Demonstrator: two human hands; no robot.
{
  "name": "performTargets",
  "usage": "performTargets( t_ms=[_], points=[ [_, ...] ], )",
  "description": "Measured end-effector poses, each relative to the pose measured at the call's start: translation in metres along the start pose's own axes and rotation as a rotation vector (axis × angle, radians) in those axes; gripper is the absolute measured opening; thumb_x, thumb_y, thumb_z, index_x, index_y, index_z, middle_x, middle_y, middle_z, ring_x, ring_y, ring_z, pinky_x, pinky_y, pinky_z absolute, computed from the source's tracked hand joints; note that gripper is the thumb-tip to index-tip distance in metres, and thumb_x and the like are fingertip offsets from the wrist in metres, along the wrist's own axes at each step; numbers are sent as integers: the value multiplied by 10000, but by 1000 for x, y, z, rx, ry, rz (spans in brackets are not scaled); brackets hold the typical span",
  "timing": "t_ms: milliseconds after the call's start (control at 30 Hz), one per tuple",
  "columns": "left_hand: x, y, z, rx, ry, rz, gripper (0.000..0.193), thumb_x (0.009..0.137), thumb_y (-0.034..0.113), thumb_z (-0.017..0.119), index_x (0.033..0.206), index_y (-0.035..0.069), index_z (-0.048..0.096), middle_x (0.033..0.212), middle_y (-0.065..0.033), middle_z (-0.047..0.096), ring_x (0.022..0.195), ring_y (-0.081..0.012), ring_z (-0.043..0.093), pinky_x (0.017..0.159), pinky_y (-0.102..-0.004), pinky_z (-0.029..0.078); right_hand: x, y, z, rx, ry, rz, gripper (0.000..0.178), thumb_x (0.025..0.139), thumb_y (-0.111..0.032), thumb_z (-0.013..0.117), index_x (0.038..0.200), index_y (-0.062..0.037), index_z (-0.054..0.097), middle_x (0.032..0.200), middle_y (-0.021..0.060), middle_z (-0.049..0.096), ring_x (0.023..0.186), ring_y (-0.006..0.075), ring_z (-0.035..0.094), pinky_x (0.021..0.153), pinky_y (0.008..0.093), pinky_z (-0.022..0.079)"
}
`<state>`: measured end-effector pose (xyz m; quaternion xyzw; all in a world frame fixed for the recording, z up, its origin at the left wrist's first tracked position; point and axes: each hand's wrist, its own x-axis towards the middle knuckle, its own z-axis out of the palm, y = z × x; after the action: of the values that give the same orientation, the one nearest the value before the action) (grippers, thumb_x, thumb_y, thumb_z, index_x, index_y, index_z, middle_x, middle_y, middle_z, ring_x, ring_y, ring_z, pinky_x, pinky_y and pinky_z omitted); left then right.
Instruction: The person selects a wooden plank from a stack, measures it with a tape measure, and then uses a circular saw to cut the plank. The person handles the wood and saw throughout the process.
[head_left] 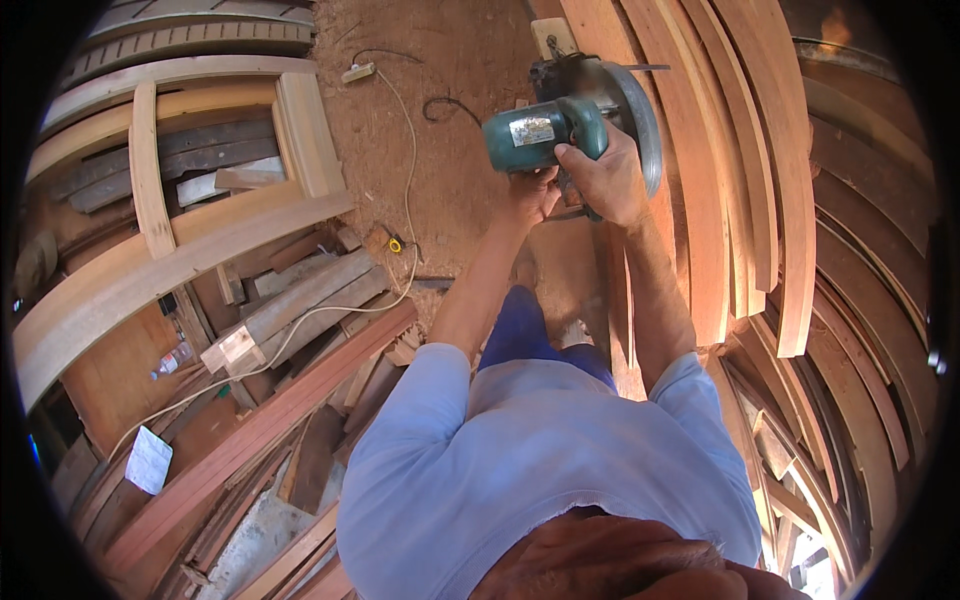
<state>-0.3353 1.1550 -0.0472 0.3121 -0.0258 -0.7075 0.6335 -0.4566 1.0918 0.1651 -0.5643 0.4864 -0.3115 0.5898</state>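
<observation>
Teal circular saw [560,125] lies crosswise, motor pointing left, both hands' grip clamping it.

**Labels and packaging in the workshop**

A silver rectangular label [531,131] sits on the teal saw motor. At lower left, a white paper sheet [149,460] lies among boards, with a clear plastic bottle [172,361] just above it.

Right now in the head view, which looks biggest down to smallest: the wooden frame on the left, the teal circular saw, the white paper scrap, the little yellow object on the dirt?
1. wooden frame
2. circular saw, held by both the left hand and right hand
3. paper scrap
4. yellow object

Fisheye bending and differing distances make true sizes unsure.
</observation>
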Motion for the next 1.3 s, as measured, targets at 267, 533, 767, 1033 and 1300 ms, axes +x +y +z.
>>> performTargets(
  t_ms=[267,533,767,1033,1300],
  points=[
    [18,2,-13,44,27,18,519,903,43,797,1339,191,559,1344,16,616,1253,-172,591,1038,-472,507,17,0,2,24,-21,-65,307,914,-96,688,1201,12,679,966,32,697,879,99,607,796,302,517],
    [40,13,-51,124,-4,-173,301,971,52,703,1233,145,589,1208,48,629,1122,-149,613,814,-399,558,32,-5,4,-8,-11,-89,226,901,-109,726,1079,24,682,827,82,721,748,153,685,673,326,560],
    [35,38,21,52,54,-15,421,962,31,719,1331,179,582,1294,45,626,1250,-153,590,1006,-401,535,48,-11,7,137,-39,11,410,909,-41,679,1302,43,598,872,46,671,612,90,600,518,271,495],
    [47,44,12,37,45,-59,400,991,53,683,1350,174,553,1381,38,574,1293,-155,564,1065,-433,518,58,-22,5,-1,-81,46,309,905,-71,690,1195,26,648,874,54,688,688,125,640,609,286,532],
    [55,37,10,10,84,-52,397,966,31,709,1292,206,564,1304,44,609,1248,-207,593,1016,-529,523,60,-23,8,-137,50,-53,275,882,-97,724,1123,30,686,849,58,698,769,153,668,708,318,544]
  ],
)
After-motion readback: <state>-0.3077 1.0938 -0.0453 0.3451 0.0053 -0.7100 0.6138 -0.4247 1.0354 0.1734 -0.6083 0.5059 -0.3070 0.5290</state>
